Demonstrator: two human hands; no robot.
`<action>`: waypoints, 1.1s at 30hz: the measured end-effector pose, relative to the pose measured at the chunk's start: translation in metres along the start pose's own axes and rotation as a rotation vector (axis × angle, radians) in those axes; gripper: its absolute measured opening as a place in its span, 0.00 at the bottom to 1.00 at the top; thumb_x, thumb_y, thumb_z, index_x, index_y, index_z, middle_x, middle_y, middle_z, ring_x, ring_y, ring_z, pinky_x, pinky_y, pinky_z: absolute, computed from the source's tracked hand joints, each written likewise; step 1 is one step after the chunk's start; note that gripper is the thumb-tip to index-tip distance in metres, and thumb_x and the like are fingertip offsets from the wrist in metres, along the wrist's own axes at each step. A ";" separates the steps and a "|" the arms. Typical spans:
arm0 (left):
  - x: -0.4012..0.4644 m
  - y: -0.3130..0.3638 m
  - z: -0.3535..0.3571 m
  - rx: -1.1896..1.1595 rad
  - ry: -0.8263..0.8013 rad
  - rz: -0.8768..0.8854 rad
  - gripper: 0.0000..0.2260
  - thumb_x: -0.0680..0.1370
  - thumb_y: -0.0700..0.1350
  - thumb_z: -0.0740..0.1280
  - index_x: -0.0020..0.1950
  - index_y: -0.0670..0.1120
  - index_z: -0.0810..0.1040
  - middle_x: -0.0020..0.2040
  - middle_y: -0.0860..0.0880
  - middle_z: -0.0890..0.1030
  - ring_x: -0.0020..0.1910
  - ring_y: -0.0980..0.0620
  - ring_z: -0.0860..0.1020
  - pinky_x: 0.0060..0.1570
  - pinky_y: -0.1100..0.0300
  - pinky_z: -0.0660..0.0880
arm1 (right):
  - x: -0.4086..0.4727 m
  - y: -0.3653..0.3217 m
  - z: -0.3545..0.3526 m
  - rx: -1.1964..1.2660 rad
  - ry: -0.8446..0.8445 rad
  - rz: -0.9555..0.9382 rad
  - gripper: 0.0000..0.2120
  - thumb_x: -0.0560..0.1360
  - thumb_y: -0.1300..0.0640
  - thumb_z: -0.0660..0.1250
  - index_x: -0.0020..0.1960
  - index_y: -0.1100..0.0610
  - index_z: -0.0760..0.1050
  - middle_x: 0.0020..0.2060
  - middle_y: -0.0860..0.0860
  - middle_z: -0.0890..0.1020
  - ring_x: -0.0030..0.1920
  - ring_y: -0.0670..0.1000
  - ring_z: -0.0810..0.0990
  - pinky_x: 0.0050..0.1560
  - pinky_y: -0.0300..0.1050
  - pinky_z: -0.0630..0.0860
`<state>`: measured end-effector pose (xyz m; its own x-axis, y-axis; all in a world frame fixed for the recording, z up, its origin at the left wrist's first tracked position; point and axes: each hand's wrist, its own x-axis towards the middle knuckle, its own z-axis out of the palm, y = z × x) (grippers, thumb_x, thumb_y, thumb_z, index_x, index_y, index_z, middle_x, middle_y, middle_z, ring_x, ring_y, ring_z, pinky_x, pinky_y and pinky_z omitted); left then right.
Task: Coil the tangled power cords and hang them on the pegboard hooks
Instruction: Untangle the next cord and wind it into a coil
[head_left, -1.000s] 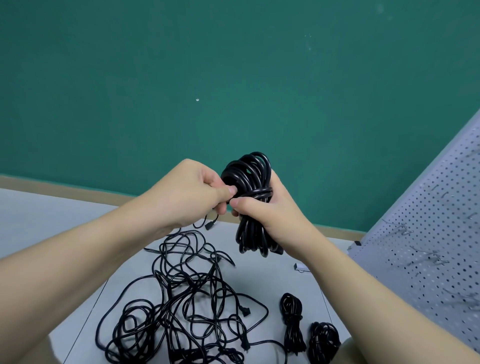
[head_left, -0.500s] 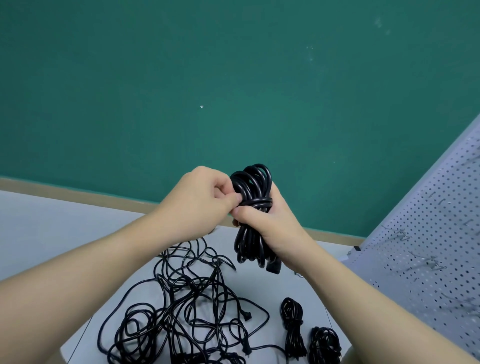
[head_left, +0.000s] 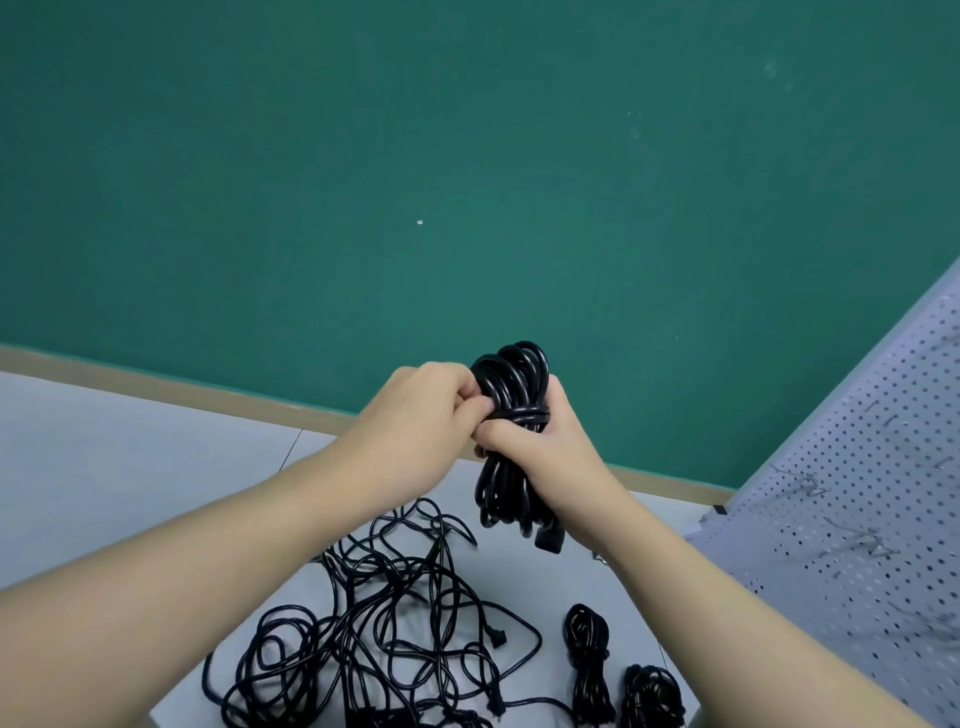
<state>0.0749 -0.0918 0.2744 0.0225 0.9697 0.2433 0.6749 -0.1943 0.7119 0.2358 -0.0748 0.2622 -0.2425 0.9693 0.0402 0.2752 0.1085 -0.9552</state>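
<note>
Cord is the matter in hand: a bundle of glossy black rubber-sheathed power cord (head_left: 511, 441), folded into long loops and cinched by a few wraps round its middle, is held upright in the air above the pale grey counter (head_left: 130, 467), in front of the green wall. The right hand (head_left: 540, 447) has its fingers and thumb curled round the bundle just below the wraps, while the left hand (head_left: 415, 415) pinches at the wrapped band with thumb and fingertips, apparently tucking or tightening the loose end there. A black moulded plug (head_left: 549, 539) hangs out of the bottom of the bundle. Such cable looks light but springy and rather slick, so the loops will likely try to open unless the waist is kept squeezed; the wrapped middle seems the safest place to hold, and the closed loop at the top looks best suited to slip over a hook. On the counter below lie the loose tangle of thin black cords (head_left: 395, 634) and two small coiled black cord bundles (head_left: 589, 660), side by side. The grey perforated metal pegboard (head_left: 857, 519) with its wire hooks leans at the right.
</note>
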 end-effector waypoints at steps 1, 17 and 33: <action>0.001 0.000 -0.003 -0.028 0.021 0.031 0.07 0.82 0.49 0.66 0.45 0.52 0.79 0.38 0.55 0.81 0.36 0.57 0.75 0.35 0.59 0.67 | 0.002 0.000 0.000 0.044 0.001 0.005 0.27 0.63 0.48 0.77 0.59 0.50 0.73 0.47 0.47 0.83 0.47 0.47 0.82 0.59 0.56 0.81; 0.006 -0.011 0.001 -0.056 0.135 0.386 0.04 0.81 0.43 0.70 0.47 0.49 0.84 0.35 0.61 0.77 0.36 0.61 0.74 0.37 0.69 0.66 | 0.005 -0.001 -0.019 0.299 -0.079 0.020 0.30 0.69 0.54 0.76 0.67 0.60 0.69 0.50 0.56 0.80 0.43 0.50 0.82 0.40 0.42 0.80; 0.013 -0.002 0.018 -0.839 -0.149 -0.063 0.09 0.84 0.45 0.65 0.58 0.43 0.81 0.48 0.45 0.84 0.44 0.50 0.82 0.43 0.59 0.78 | 0.004 -0.009 -0.048 0.391 -0.225 0.023 0.24 0.74 0.47 0.70 0.60 0.64 0.81 0.48 0.59 0.85 0.47 0.56 0.85 0.47 0.52 0.84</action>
<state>0.0874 -0.0760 0.2645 0.1393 0.9804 0.1394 -0.0907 -0.1275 0.9877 0.2765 -0.0614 0.2852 -0.4490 0.8935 -0.0056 -0.0786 -0.0457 -0.9959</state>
